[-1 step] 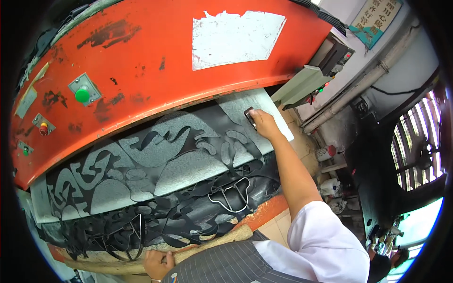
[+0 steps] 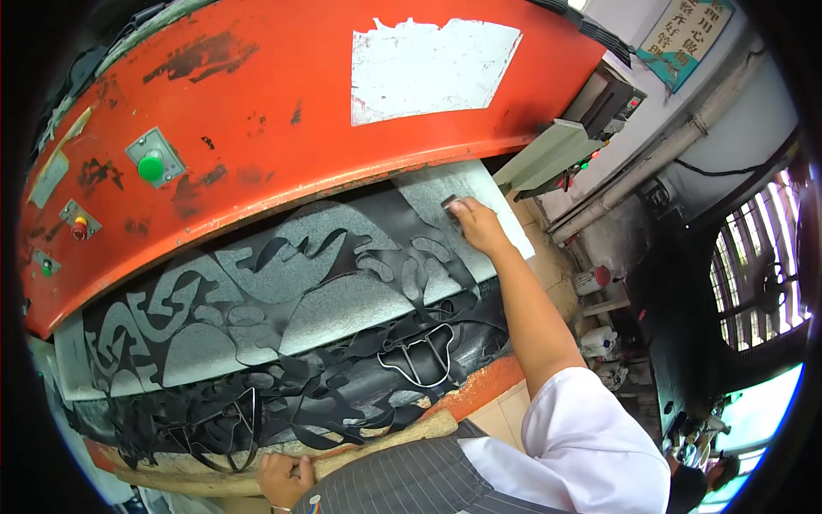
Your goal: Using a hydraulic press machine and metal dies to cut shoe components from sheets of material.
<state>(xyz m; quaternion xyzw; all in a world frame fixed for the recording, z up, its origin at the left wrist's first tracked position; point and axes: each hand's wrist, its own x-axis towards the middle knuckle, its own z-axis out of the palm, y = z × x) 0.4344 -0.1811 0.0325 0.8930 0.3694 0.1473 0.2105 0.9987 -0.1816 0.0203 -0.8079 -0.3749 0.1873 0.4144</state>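
Note:
My right hand (image 2: 477, 224) is closed around a small dark brown block-like piece (image 2: 449, 202) with a pale edge, over the right end of a grey metal bed (image 2: 321, 321). Its exact kind is hidden by my fingers. Black sheet scrap (image 2: 390, 214), cut through with curved openings, lies flat across the bed to the left of this hand. At the near side, my left hand (image 2: 284, 480) is curled over a rough wooden pole (image 2: 377, 445). Close by lie two metal-strip cutting dies, one a rounded frame (image 2: 419, 377) and the other an angular frame (image 2: 254, 420), amid tangled black offcuts (image 2: 325, 403).
An orange machine beam (image 2: 291, 94) overhangs the bed, with a green push button (image 2: 151, 167) and a red knob (image 2: 80, 230). A grey control box (image 2: 556, 146) stands at the right. Farther right are shelved containers (image 2: 599, 341), and a person (image 2: 706, 480) is at the lower right.
The small dark piece in my right hand has tilted, so less of it shows. My left hand stays on the pole, and the cut sheet lies as before.

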